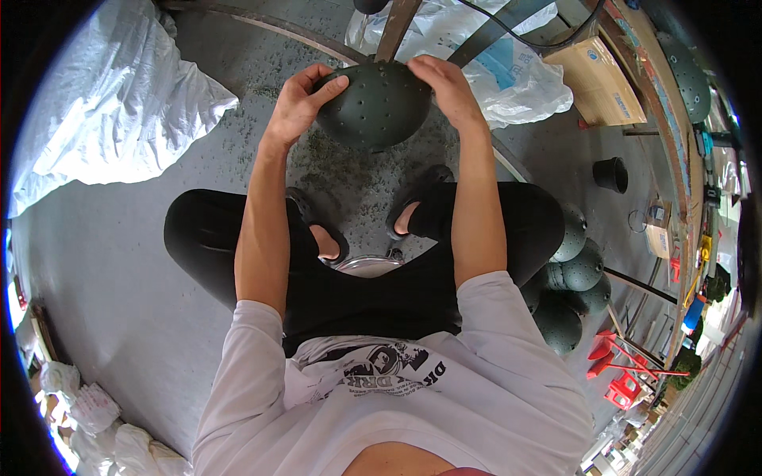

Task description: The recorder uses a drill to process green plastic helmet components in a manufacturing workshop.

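Note:
A dark green, rounded plastic shell (375, 109) dotted with small holes is held in front of me, above the floor between my feet. My left hand (302, 103) grips its left edge, with the thumb lying on the outer surface and the fingers curled behind. At the upper right edge, my right hand (446, 86) holds the shell; part of its fingers is hidden. Just beyond the shell stands a brown metal bar (397, 30), and a dark rounded tool end (371, 5) shows at the top of the view.
Green shavings (329, 170) litter the grey floor. White sacking (119, 103) lies at left, clear plastic bags (508, 87) and a cardboard box (597, 82) at far right. More green holed balls (583, 266) are piled beside my right knee, near a black pot (610, 174) and red stools (623, 389).

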A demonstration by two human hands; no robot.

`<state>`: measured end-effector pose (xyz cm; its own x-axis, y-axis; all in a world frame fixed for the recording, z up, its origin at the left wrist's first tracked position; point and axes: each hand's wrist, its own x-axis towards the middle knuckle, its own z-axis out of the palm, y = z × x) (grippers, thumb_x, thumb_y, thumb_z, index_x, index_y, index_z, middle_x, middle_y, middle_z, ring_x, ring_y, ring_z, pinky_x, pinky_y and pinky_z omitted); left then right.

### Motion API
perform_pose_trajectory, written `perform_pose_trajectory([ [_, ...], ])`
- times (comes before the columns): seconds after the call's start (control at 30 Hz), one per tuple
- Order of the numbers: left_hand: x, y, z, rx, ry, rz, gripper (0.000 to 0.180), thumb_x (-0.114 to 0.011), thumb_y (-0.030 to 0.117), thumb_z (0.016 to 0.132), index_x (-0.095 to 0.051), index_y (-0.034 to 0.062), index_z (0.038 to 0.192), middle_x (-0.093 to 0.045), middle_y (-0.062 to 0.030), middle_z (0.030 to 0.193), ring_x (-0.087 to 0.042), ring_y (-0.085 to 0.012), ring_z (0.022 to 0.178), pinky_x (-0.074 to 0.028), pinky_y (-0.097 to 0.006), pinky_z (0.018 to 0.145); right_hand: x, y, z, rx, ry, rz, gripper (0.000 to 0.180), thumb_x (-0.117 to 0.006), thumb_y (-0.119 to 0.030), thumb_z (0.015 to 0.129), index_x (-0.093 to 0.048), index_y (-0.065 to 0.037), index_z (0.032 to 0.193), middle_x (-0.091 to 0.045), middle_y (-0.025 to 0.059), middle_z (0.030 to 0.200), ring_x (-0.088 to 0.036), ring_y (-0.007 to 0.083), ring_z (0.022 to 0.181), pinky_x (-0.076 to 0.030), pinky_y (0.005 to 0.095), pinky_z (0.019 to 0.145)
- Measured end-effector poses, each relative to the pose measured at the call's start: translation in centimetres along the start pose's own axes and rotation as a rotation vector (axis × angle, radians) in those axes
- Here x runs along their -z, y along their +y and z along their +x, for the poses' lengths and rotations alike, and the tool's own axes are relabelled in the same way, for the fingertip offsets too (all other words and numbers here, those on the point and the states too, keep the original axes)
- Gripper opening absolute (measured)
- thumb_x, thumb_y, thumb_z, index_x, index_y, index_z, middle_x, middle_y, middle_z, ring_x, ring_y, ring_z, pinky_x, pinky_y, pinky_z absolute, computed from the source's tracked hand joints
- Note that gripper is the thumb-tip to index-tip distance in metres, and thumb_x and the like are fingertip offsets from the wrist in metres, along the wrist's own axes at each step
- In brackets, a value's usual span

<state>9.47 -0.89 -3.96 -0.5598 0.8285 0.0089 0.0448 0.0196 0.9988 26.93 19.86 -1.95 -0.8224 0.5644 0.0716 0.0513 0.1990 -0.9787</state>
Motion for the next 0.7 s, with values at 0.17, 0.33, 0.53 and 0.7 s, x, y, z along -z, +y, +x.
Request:
perform_pose_trajectory([
  [0.17,-0.4,-0.1,0.2,-0.011,0.023,-0.015,0.033,-0.075,0.033,0.096,-0.072,0.0022,0.108,-0.067,-0.0015,0.091,-0.056,-0.0093,0.086,-0.044,-0.027,0.079,-0.1,0.5,0.2,-0.131,0.011,-0.130,0.047,-0.078,-0.045,0.087,-0.073,0.000,0.097,-0.068,0.0021,0.082,-0.060,0.0125,0.079,-0.047,0.0301,0.075],
  [0.33,0.7,-0.3,0.0,-0.059,-0.025,-0.026,0.048,-0.075,0.032,0.095,-0.064,0.0010,0.130,-0.067,-0.0071,0.118,-0.060,-0.0187,0.114,-0.044,-0.034,0.103,0.6,1.0,0.4,-0.166,0.119,0.011,0.045,-0.079,-0.045,0.086,-0.071,-0.001,0.089,-0.066,0.0015,0.079,-0.059,0.0114,0.074,-0.046,0.0291,0.069],
  [0.53,2.3,-1.4,-0.3,0.023,-0.139,-0.161,0.046,-0.073,0.024,0.096,-0.061,0.0016,0.135,-0.065,-0.0094,0.127,-0.058,-0.0213,0.120,-0.040,-0.038,0.110,0.7,1.1,0.3,-0.224,0.235,0.306,0.031,-0.081,-0.034,0.088,-0.067,-0.008,0.079,-0.063,-0.0020,0.075,-0.057,0.0090,0.066,-0.044,0.0257,0.062],
  [0.7,2.9,-2.5,0.0,0.004,-0.226,-0.516,0.039,-0.060,0.016,0.099,-0.061,0.0015,0.135,-0.065,-0.0080,0.126,-0.059,-0.0199,0.118,-0.040,-0.039,0.108,0.8,1.6,0.4,-0.215,0.225,0.432,0.026,-0.081,-0.030,0.088,-0.070,-0.007,0.083,-0.066,-0.0006,0.077,-0.060,0.0117,0.068,-0.046,0.0267,0.062],
])
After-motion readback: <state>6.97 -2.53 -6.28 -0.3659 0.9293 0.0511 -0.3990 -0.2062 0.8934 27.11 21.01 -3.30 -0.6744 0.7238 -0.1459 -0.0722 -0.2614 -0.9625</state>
